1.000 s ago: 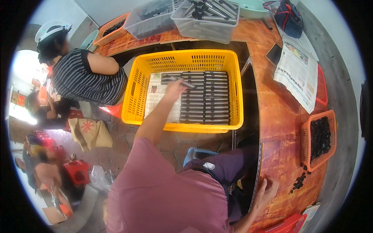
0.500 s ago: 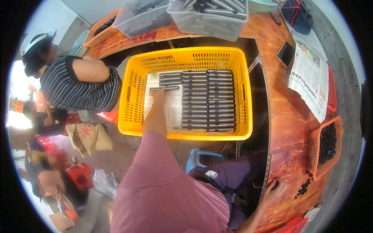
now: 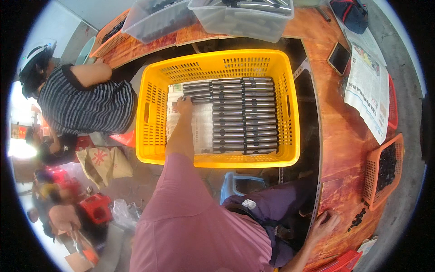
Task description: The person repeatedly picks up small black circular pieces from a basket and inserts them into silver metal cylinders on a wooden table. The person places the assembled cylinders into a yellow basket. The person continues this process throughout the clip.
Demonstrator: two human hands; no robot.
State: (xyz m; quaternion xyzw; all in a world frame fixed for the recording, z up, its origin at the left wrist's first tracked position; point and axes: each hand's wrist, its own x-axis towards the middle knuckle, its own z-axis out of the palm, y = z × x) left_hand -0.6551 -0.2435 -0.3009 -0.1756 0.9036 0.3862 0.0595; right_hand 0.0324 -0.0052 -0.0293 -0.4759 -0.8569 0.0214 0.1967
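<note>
A yellow plastic crate (image 3: pixel 217 159) stands before me, lined with paper (image 3: pixel 202 131). Inside it, silver metal tubes (image 3: pixel 229 109) with black ends and middles lie side by side in columns. My left hand (image 3: pixel 184 106) reaches into the crate with its fingers closed at the left end of a tube (image 3: pixel 201 98). That tube lies at the near end of the short left column. On the wooden table at the right rests my right hand (image 3: pixel 325 226), its fingers curled around a small black piece, partly hidden.
Clear bins (image 3: pixel 242 20) of tubes stand on the far table. At the right are a phone (image 3: pixel 339 59), newspaper (image 3: pixel 368 90), an orange basket (image 3: pixel 372 177) of black pieces and several loose black pieces (image 3: pixel 357 220). A person in a striped top (image 3: pixel 86 102) sits at the left.
My left hand has moved the tube up against the tubes of the left column, and its fingers are now at the tube's left end. My right hand has stayed on the table.
</note>
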